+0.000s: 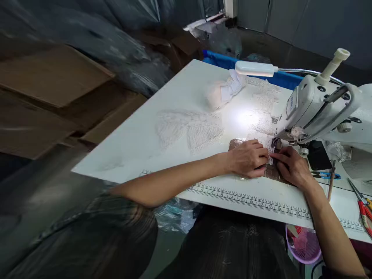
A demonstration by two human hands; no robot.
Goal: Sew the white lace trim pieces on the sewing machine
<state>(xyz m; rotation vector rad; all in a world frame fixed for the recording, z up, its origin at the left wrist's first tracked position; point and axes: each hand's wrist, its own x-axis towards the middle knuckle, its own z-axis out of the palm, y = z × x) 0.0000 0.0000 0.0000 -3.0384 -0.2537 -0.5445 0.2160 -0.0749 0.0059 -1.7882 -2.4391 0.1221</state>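
White lace (271, 149) lies under the needle area of a white sewing machine (302, 104). My left hand (251, 158) is closed on the lace's near-left side, with its fingers curled down. From the right, my right hand (293, 166) reaches in with its index finger touching the lace edge and its fingers drawn together on it. The fingertips of both hands almost meet just in front of the presser foot (276, 144). A brownish, shiny strip (273, 172) shows on the table beneath the hands. More lace pieces (188, 128) lie flat to the left.
A bundled pale fabric piece (223, 91) sits behind, below a lit lamp (255, 69). Blue thread snips (325, 175), a brown stick (331, 180) and red-handled scissors (363, 209) lie at right. A printed ruler (247, 199) runs along the front edge. Cardboard boxes (52, 77) stand left.
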